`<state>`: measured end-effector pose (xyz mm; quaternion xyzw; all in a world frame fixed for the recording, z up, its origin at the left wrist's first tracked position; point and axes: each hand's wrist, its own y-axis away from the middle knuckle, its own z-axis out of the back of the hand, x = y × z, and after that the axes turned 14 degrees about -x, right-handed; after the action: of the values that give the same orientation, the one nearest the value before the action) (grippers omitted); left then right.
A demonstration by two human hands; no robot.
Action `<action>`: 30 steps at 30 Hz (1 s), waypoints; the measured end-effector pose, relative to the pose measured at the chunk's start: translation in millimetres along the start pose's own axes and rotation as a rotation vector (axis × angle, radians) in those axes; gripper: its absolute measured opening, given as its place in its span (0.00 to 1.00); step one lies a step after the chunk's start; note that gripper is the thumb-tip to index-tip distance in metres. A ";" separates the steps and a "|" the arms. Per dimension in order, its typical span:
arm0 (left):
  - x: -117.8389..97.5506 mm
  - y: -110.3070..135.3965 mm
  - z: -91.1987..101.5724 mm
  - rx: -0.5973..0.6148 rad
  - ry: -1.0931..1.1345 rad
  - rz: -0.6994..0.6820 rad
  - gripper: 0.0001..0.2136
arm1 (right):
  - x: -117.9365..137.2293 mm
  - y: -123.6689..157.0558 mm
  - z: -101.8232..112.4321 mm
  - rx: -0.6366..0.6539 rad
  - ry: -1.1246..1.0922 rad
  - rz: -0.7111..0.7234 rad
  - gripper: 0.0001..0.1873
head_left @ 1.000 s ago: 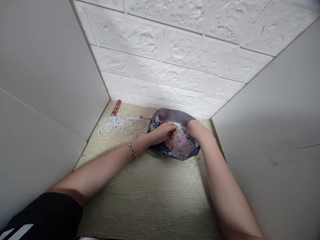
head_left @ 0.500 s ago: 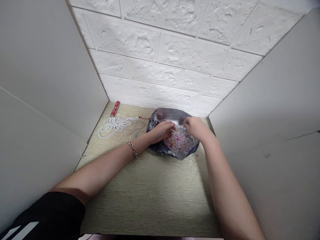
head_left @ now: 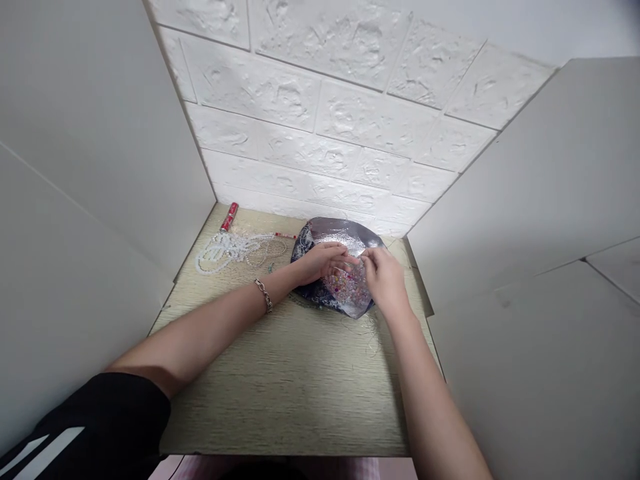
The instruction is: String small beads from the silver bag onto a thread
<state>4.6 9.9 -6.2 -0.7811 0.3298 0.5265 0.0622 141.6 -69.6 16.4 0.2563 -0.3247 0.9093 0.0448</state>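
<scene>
A dark blue patterned bag (head_left: pixel 306 245) with a silvery lining lies open at the back of the wooden table (head_left: pixel 295 373). Small pink and clear beads (head_left: pixel 345 291) fill its middle. My left hand (head_left: pixel 323 261), with a chain bracelet on the wrist, rests over the beads with its fingers curled. My right hand (head_left: pixel 384 279) is beside it, fingers pinched together above the beads. The fingertips of both hands nearly meet. What they pinch is too small to make out.
Strings of white beads (head_left: pixel 227 248) lie coiled at the back left, with a red tube (head_left: pixel 229 217) in the corner. White panels wall the table on the left and right, and a white brick wall stands behind. Thin clear threads (head_left: pixel 373 327) trail by the bag.
My right hand has moved left and toward me over the beads, closer to my left hand. The view has shifted slightly, so the bag sits further left.
</scene>
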 end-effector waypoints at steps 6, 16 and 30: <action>-7.0 8.2 -4.8 0.112 -0.142 -0.096 0.12 | -1.2 10.1 0.9 -0.036 -0.462 -0.367 0.07; -4.1 13.0 -9.7 0.091 -0.291 -0.134 0.14 | -7.0 13.6 -7.1 0.032 -0.898 -0.536 0.11; -5.4 15.5 -13.0 -0.006 -0.407 -0.226 0.12 | -6.2 15.2 -10.0 -0.010 -1.008 -0.633 0.12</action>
<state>4.5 -5.4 8.1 -0.6909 0.2193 0.6639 0.1837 138.8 -74.9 -1.8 0.7407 -0.2180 0.6162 0.1554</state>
